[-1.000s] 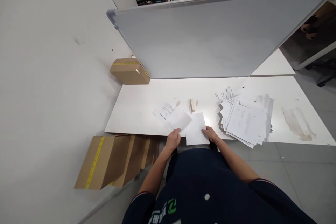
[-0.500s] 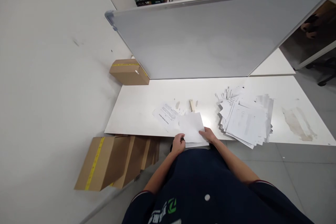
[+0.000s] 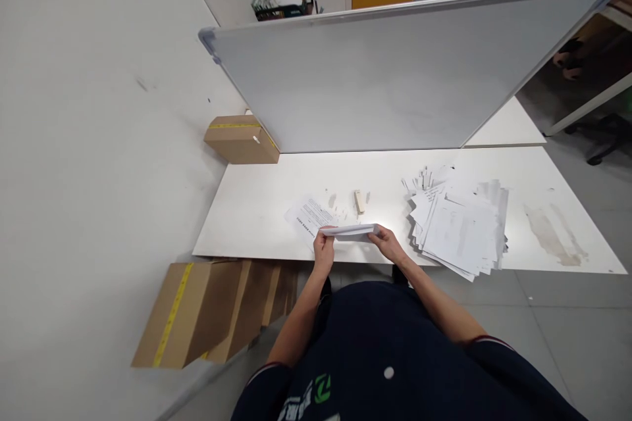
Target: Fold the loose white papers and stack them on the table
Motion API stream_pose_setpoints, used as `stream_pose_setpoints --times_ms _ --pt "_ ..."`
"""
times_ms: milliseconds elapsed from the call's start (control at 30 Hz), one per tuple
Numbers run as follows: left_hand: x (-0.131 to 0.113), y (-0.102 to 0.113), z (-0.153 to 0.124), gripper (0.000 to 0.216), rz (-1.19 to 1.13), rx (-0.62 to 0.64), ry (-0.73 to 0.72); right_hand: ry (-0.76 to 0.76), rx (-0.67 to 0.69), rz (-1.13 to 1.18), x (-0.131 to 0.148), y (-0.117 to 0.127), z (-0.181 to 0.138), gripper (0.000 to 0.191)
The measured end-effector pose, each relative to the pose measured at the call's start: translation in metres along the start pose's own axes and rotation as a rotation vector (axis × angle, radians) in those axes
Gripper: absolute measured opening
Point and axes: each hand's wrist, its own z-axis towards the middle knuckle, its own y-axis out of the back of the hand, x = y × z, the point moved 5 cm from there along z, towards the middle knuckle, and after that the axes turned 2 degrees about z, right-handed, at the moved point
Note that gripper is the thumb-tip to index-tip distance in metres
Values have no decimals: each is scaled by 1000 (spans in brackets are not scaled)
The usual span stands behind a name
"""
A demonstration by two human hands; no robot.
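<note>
A small stack of white sheets [image 3: 351, 231] stands on its edge near the front of the white table [image 3: 257, 210]. My left hand [image 3: 323, 251] grips its left end and my right hand [image 3: 388, 245] grips its right end. Both hands are closed on the stack. One printed sheet [image 3: 309, 214] lies flat just behind my left hand. A small cream stapler [image 3: 359, 201] lies a little farther back.
A loose pile of papers [image 3: 459, 223] lies to the right. A large whiteboard [image 3: 395, 72] leans along the table's back. One cardboard box [image 3: 241, 138] sits at the back left, and several boxes [image 3: 197, 309] stand on the floor at the left.
My left hand laid its sheet over the one under my right hand. Both hands then raised the gathered sheets on edge above the table.
</note>
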Motion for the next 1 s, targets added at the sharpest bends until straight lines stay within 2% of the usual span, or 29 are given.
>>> stream_pose_setpoints --times_ms 67,133,300,433,600,733,833,900,1000 --pt "-11 -1 -1 16 21 14 -85 40 -2 21 4 1 4 20" --pt "-10 -4 -2 17 59 32 -99 52 -12 42 2 1 7 22" --pt "14 -10 -1 23 117 56 -19 8 -70 37 -18 0 10 24" --pt "20 -16 2 22 211 81 32 -27 -87 48 -24 -3 11 21" --pt "12 -19 6 19 265 78 49 7 -137 30 -12 -1 15 18" --pt "9 -17 10 25 135 36 30 0 -144 36 3 2 19 18" --pt "13 -18 11 33 37 98 47 -6 -183 98 10 6 23 20" --pt "18 -17 9 26 80 153 83 -2 -192 136 12 7 25 22" --pt "23 -14 7 28 160 140 131 1 -183 157 11 8 26 27"
